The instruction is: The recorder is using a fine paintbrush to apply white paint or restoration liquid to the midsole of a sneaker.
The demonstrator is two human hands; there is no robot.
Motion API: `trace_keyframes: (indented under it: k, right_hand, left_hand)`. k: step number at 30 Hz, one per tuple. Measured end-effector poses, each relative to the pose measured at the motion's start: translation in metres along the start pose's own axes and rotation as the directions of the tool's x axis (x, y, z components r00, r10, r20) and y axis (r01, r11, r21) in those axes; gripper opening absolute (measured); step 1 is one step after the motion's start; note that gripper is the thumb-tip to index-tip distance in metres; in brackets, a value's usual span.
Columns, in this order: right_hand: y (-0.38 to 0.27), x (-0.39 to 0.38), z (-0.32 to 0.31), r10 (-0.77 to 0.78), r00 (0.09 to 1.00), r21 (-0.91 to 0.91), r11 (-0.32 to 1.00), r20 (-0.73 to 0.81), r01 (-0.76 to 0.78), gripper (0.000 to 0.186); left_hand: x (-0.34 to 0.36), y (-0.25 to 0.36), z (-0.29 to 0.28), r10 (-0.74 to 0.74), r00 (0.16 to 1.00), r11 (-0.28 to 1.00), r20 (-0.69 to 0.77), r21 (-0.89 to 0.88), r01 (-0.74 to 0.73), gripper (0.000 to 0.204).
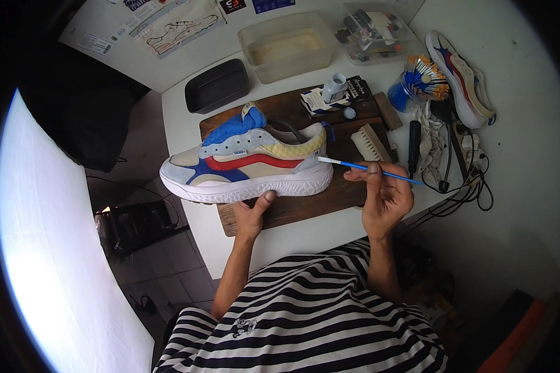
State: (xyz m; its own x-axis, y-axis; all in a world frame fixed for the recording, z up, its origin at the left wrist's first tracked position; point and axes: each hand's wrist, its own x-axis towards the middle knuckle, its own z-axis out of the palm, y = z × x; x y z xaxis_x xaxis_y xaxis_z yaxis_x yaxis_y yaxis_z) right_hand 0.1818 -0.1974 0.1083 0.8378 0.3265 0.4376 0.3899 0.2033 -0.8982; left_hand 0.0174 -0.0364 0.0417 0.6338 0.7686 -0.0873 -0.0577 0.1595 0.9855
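My left hand [250, 217] grips a multicoloured sneaker [230, 186] from below, thumb on the white sole. The shoe has a blue tongue, red wavy stripe, blue toe patch and yellow collar, toe pointing left. My right hand [386, 193] holds a slim blue-handled paintbrush [386, 173] between thumb and fingers, its pale bristles at the grey heel panel; whether they touch is unclear. Behind, on a dark wooden board [280, 211], stand an open jar [334, 88] on a printed box and a loose cap [349, 113]. A wooden scrub brush [369, 147] lies right of the shoe.
A white table [193, 217] carries a black tray [216, 86], two clear containers [285, 46], a blue cup of brushes [399, 97], another sneaker [460, 81], a black-handled tool [414, 146], crumpled cloth [429, 149] and tangled cables [463, 199]. A bright white panel [62, 248] stands left.
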Motion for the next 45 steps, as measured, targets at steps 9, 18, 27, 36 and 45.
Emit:
trace_keyframes:
  k: [9, 18, 27, 36, 45]
  right_hand:
    - [-0.008, -0.002, 0.010, -0.045, 0.997, 0.013, 0.999, 0.069, 0.044, 0.006]
    - [0.000, -0.001, 0.000, -0.013, 1.000, -0.010, 1.000, 0.020, 0.013, 0.005]
    - [-0.007, -0.001, 0.006, -0.053, 0.994, -0.039, 0.998, 0.091, 0.057, 0.007]
    - [-0.011, -0.006, 0.008, -0.328, 0.937, -0.345, 0.871, 0.119, 0.349, 0.013]
    - [-0.031, -0.008, 0.025, -0.448, 0.852, -0.399, 0.754, 0.270, 0.522, 0.013]
  left_hand:
    - [-0.001, 0.002, 0.004, -0.005, 0.999, 1.000, -0.042, 0.011, 0.006, 0.042]
    - [-0.001, -0.002, 0.001, -0.001, 1.000, 1.000, -0.020, 0.001, 0.001, 0.042]
    - [-0.001, 0.000, 0.001, -0.008, 1.000, 1.000, -0.014, 0.017, 0.009, 0.043]
    - [-0.002, 0.001, 0.002, -0.015, 1.000, 1.000, -0.020, -0.022, 0.014, 0.042]
    - [-0.002, 0.000, 0.001, -0.005, 1.000, 1.000, -0.005, -0.001, 0.005, 0.040]
